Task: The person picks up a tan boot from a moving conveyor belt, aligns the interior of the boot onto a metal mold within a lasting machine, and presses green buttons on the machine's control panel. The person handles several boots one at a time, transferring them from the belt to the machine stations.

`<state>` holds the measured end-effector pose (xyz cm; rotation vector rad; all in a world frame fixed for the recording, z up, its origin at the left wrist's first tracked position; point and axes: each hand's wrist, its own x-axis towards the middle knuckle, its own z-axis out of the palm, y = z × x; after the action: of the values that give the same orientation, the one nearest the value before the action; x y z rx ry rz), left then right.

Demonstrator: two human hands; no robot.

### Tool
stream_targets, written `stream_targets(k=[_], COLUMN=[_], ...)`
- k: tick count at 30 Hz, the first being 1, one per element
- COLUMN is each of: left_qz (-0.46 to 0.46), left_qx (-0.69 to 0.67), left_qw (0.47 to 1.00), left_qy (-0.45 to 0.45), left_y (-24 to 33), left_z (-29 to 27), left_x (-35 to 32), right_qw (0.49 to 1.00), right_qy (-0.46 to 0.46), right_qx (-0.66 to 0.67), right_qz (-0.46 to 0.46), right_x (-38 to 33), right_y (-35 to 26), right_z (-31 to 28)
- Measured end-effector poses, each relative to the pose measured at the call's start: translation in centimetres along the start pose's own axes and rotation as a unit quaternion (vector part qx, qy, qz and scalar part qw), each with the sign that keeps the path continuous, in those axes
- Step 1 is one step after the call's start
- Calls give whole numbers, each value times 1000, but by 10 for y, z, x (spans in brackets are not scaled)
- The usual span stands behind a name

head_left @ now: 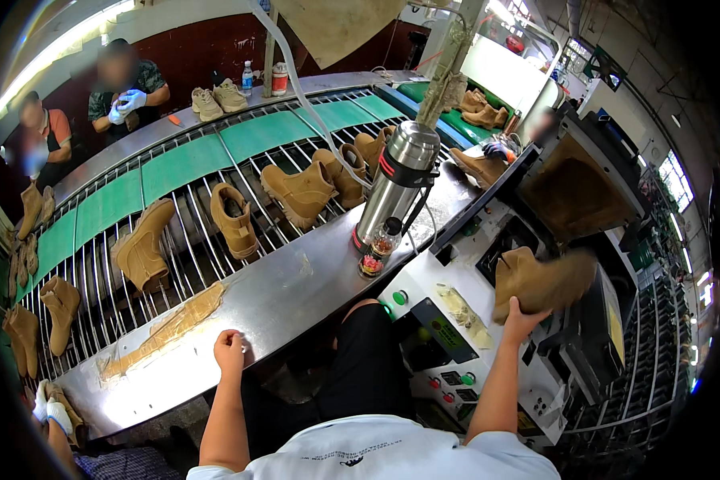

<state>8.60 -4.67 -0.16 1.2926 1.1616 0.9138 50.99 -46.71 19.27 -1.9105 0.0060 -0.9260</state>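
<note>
My right hand (pixel 522 322) grips a tan ankle boot (pixel 528 282) by its upper and holds it above the white machine on the right. The boot's far end is smeared by motion. My left hand (pixel 230 350) is at the near edge of the metal counter (pixel 284 300) with its fingers curled closed. A pale spot shows at those fingertips, and I cannot make out what, if anything, they hold. Beyond the counter, several tan boots (pixel 234 222) stand or lie on the roller conveyor (pixel 186 276).
A steel thermos (pixel 396 180) and a small bottle (pixel 382 244) stand on the counter's right part. The machine has a control panel (pixel 436 332) and a raised lid (pixel 580 180). Co-workers sit across the green belt (pixel 180 176); another person's gloved hand (pixel 56 412) is at lower left.
</note>
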Motion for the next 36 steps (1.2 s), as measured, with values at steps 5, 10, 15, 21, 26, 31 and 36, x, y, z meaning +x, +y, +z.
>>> stream_targets(k=[5,10,15,21,26,31,36], left_qz=[-90,-100,-181,-20,98,215,231], left_qx=[-58,-376,-584,-592,-251,190,69], left_qw=[957,749,715,806,961,934,942], left_qy=[-269,-536,-340,1,67,213,234], left_y=[47,155,145,109,134,123,82], left_z=[77,132,52,-39,-54,16,34], left_x=[-57,-100,-53,-14,109,168,177], right_qw=[981,852,633,622,586,615,645], right_qy=[-110,-366,-711,-757,-793,-781,-752], right_qx=[154,355,306,198,163,103,127], right_qz=[51,117,-7,-34,-5,-23,-48], right_x=[-41,-125,-191,-230,-254,-279,-303], right_y=[-59,-134,-218,-212,-178,-166,-154], right_z=[-12,1,21,35,37,64,107])
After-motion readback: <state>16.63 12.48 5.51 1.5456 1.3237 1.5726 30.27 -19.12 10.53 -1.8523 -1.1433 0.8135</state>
